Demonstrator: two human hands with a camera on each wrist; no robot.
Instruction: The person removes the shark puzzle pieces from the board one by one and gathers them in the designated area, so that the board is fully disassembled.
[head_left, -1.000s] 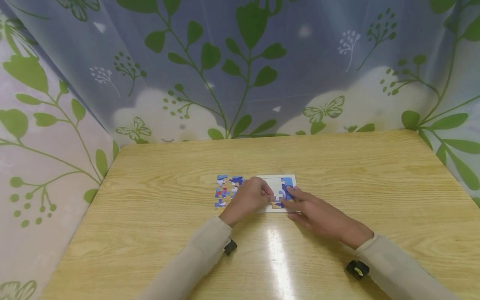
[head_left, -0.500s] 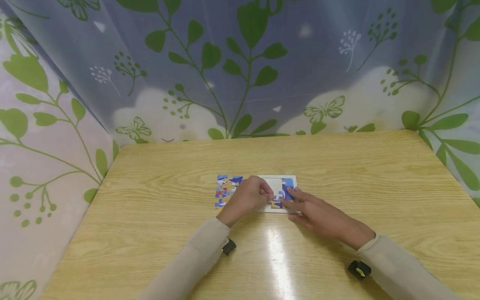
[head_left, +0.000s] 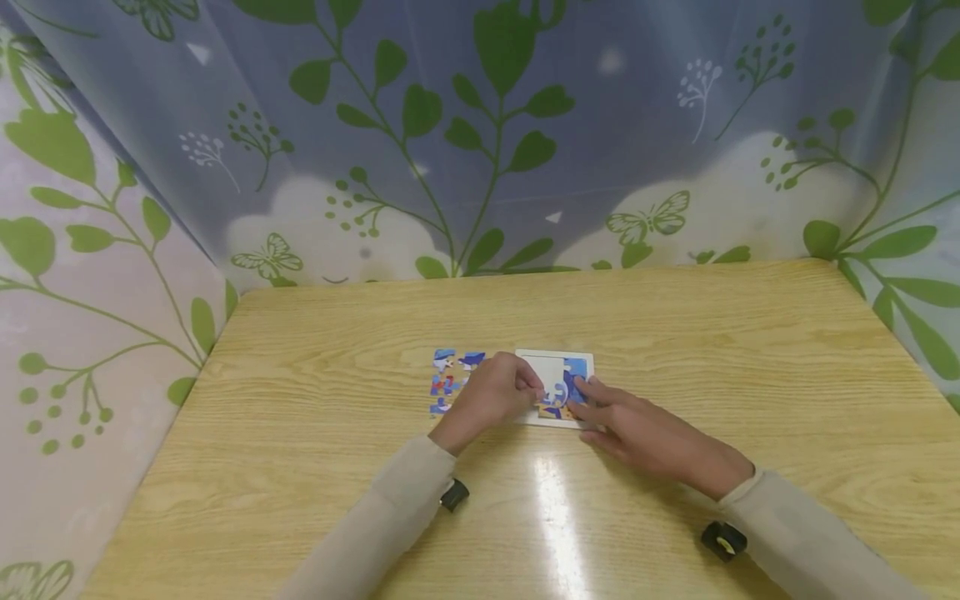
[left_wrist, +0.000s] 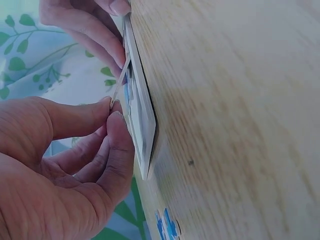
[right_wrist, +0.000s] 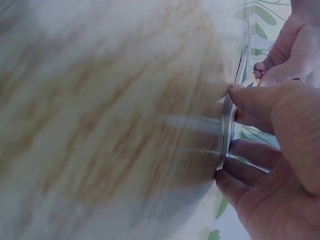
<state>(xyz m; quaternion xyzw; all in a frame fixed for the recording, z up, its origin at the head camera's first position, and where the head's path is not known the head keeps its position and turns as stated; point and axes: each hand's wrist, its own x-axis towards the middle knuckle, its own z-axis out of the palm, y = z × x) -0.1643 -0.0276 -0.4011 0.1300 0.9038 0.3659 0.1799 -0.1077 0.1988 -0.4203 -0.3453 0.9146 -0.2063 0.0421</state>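
Note:
A shallow white jigsaw tray (head_left: 555, 353) lies on the table, with blue and orange pieces (head_left: 576, 367) along its right side. My left hand (head_left: 498, 387) pinches a thin jigsaw piece (left_wrist: 120, 82) between thumb and forefinger. The left wrist view shows that piece edge-on and tilted, its far end at the tray. My right hand (head_left: 637, 425) rests at the tray's right side, its extended fingers over the fitted pieces. In the right wrist view its thumb (right_wrist: 250, 95) touches the near edge. My fingers hide part of the picture.
Several loose jigsaw pieces (head_left: 442, 385) lie in rows left of the tray, partly behind my left hand. Wood-grain table (head_left: 337, 350) surrounds everything. A leaf-patterned curtain (head_left: 480, 167) hangs along the back and sides.
My left hand has shifted slightly left, still pinching the piece. The tray's near right corner has turned slightly towards me, and my right hand has slid a little right with it.

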